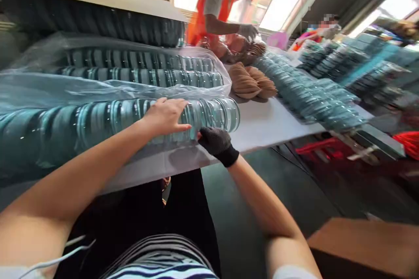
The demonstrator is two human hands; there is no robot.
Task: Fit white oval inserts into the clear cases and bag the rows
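A long row of nested clear round plastic containers (98,117) lies on its side along the front of the white table. My left hand (166,116), bare, rests on top of this row with its fingers spread. Near the row's right end is my right hand (216,141) in a dark knit glove with bare fingertips. Its fingers are curled in against the lower front side of the containers, and whatever they pinch is hidden. Behind the row, more nested containers (144,76) lie inside a clear plastic bag (108,89).
Brown ridged bundles (252,82) sit beyond the row's end on the white table (262,124). More stacked containers (304,87) stretch along the right. A co-worker in an orange vest (212,0) stands across the table. A cardboard box (363,244) is at lower right.
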